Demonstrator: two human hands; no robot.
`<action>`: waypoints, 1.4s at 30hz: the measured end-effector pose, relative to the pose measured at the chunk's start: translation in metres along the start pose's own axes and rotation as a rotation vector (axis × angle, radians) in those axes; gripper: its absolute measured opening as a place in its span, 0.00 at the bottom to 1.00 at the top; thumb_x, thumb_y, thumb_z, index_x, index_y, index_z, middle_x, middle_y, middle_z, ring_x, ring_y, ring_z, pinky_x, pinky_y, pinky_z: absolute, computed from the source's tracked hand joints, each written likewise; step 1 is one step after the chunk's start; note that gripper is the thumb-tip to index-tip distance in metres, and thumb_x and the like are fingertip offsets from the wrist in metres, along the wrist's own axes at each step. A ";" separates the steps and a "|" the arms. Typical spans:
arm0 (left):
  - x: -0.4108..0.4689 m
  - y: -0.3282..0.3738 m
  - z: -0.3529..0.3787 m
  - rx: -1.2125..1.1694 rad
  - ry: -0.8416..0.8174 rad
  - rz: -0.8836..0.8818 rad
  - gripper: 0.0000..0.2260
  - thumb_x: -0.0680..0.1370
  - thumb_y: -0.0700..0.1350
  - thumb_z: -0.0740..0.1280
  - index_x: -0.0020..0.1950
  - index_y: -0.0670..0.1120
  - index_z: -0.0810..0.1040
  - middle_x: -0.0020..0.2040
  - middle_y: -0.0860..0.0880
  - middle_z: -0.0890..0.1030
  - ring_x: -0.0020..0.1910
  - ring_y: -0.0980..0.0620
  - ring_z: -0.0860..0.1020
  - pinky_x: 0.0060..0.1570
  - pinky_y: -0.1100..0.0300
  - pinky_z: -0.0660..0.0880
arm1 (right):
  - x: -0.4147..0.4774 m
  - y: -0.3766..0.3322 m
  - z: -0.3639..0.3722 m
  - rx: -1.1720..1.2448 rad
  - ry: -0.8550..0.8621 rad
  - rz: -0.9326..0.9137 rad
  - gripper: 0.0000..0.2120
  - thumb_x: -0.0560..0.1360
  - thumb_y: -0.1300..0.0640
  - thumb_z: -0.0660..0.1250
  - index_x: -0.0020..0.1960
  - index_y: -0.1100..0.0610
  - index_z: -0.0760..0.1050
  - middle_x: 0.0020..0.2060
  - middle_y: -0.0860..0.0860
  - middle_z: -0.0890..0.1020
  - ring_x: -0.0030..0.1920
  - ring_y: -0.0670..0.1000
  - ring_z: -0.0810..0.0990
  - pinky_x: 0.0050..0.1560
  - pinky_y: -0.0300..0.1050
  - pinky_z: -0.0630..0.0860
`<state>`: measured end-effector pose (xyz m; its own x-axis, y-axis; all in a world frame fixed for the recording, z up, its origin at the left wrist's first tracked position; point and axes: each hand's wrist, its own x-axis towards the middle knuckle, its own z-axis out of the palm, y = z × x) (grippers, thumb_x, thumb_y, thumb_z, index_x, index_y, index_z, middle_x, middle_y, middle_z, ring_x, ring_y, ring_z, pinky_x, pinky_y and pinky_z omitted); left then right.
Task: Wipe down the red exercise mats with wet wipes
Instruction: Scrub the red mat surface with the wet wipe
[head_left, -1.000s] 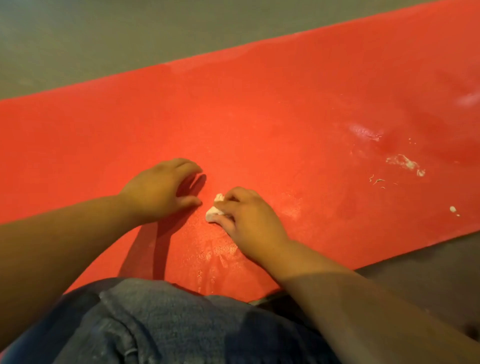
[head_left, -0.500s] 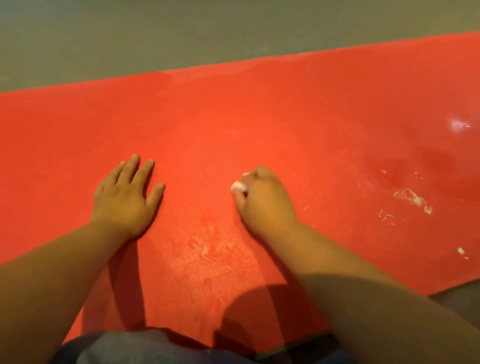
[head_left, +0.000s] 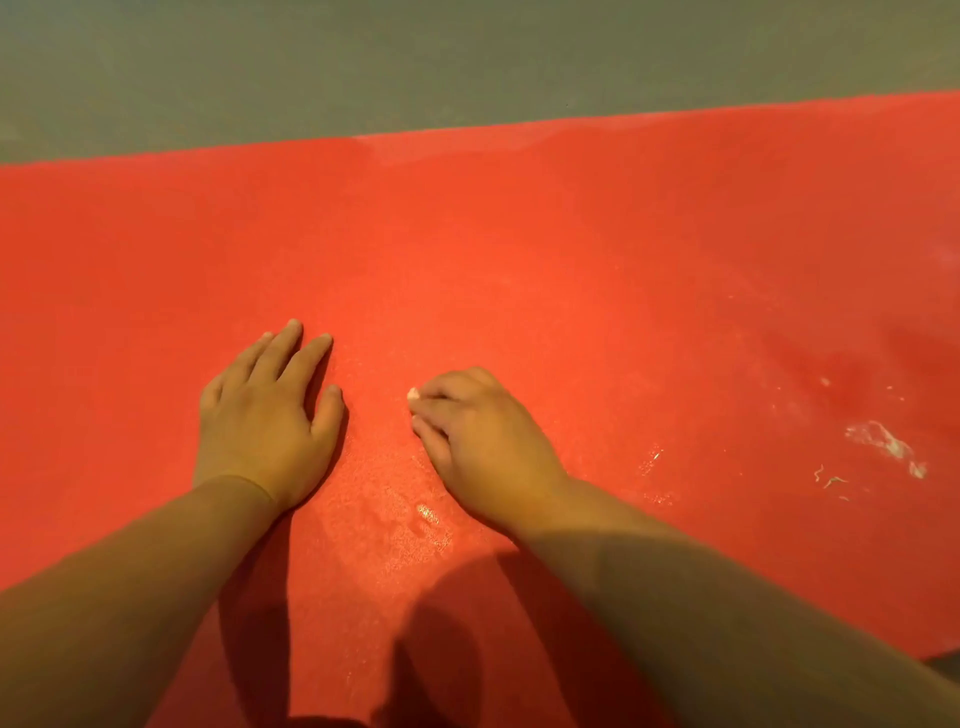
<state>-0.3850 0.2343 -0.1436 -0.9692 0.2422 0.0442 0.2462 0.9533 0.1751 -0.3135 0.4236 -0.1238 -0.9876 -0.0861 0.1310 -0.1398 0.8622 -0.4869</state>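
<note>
A red exercise mat (head_left: 571, 270) fills most of the head view, lying across a grey floor. My left hand (head_left: 265, 415) lies flat on the mat with straight fingers, left of centre. My right hand (head_left: 478, 431) is curled over a small white wet wipe (head_left: 413, 393) and presses it to the mat; only a corner of the wipe shows at my fingertips. A wet, shiny patch (head_left: 410, 525) lies on the mat between my wrists.
White smears and crumbs (head_left: 883, 447) mark the mat at the right. The grey floor (head_left: 415, 62) runs along the mat's far edge. A sliver of floor (head_left: 943, 662) shows at the near right corner.
My left hand went from curled to flat on the mat. My right hand pushed the wipe away from my body, leaving a wet patch behind. My jeans dropped out of view as my head leaned forward.
</note>
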 end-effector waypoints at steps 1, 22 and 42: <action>0.000 0.000 0.000 -0.006 0.004 0.004 0.28 0.74 0.59 0.50 0.72 0.54 0.67 0.75 0.49 0.64 0.74 0.46 0.61 0.69 0.45 0.58 | 0.001 0.009 -0.005 -0.007 -0.031 -0.076 0.09 0.75 0.59 0.66 0.52 0.58 0.82 0.50 0.52 0.83 0.52 0.55 0.77 0.54 0.45 0.72; 0.005 0.002 -0.008 -0.031 0.079 0.006 0.23 0.73 0.52 0.57 0.67 0.51 0.75 0.63 0.47 0.76 0.57 0.42 0.72 0.56 0.47 0.67 | 0.072 0.134 -0.083 -0.195 0.264 0.542 0.10 0.73 0.64 0.64 0.51 0.62 0.82 0.51 0.60 0.82 0.54 0.60 0.78 0.55 0.45 0.67; 0.081 -0.011 0.002 -0.156 0.044 -0.095 0.30 0.74 0.57 0.54 0.75 0.46 0.65 0.77 0.45 0.60 0.76 0.47 0.57 0.75 0.51 0.50 | 0.107 0.021 0.007 0.052 0.068 0.165 0.12 0.73 0.65 0.63 0.52 0.58 0.81 0.50 0.52 0.82 0.52 0.52 0.78 0.53 0.26 0.63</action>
<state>-0.4661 0.2436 -0.1443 -0.9881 0.1409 0.0625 0.1537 0.9310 0.3310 -0.4228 0.4291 -0.1261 -0.9906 0.0896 0.1030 0.0182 0.8346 -0.5506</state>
